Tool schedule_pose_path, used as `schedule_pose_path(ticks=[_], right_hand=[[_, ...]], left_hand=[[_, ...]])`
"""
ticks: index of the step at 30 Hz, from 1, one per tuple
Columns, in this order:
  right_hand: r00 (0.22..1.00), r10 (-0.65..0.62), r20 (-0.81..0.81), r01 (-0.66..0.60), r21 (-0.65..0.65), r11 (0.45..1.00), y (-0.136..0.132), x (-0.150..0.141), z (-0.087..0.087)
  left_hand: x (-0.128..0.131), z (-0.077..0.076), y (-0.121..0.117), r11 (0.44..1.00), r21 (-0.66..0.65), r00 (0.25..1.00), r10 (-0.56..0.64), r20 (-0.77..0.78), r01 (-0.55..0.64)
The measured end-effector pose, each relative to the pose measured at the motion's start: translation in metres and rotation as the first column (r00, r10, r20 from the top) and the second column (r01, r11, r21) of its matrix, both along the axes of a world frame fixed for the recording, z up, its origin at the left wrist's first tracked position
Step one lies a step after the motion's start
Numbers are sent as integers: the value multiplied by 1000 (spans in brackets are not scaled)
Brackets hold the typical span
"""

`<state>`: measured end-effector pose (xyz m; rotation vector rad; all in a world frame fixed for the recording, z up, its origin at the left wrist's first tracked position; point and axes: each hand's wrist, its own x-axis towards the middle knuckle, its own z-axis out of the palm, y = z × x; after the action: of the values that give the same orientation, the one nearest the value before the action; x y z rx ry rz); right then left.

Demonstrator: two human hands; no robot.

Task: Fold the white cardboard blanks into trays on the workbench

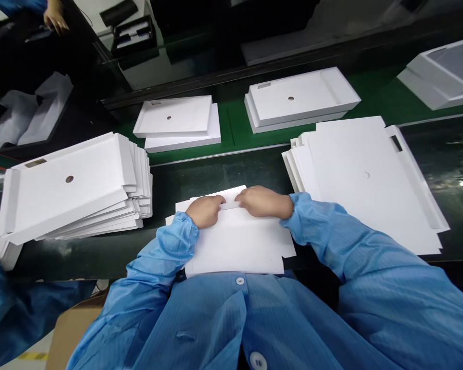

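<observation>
Creasing well on the near side of the dark table (224, 172) likely means keeping the white card sheet (237, 246) there flat while the left hand (203, 210) and right hand (263, 201), curled nearly closed, grip its far flap (230, 196) evenly.

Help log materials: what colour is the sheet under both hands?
The sheet is white, clearest in head view.

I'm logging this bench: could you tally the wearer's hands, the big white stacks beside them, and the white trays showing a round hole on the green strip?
Hands: 2 (left hand, right hand)
Big white stacks: 2 (left stack, right stack)
Holed trays on green strip: 2 (left tray, right tray)
Total: 6
</observation>
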<state>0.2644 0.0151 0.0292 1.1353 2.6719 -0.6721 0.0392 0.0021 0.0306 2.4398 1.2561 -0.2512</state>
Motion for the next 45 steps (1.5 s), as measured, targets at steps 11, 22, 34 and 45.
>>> schedule_pose_path(ticks=[11,22,34,45], right_hand=[[995,-97,36,94,65,993,-3,-4,3],[999,14,-32,-11,87,996,-22,-4,-1],[994,106,29,-109,170,979,-35,-6,-6],[989,145,2,-143,200,969,-40,-11,-5]], left_hand=[[-4,2,4,996,86,1000,11,-19,-10],[4,-4,-19,980,148,989,-143,40,136],[8,-30,-43,933,346,990,-127,63,97],[9,-31,-41,930,337,983,-177,56,148]])
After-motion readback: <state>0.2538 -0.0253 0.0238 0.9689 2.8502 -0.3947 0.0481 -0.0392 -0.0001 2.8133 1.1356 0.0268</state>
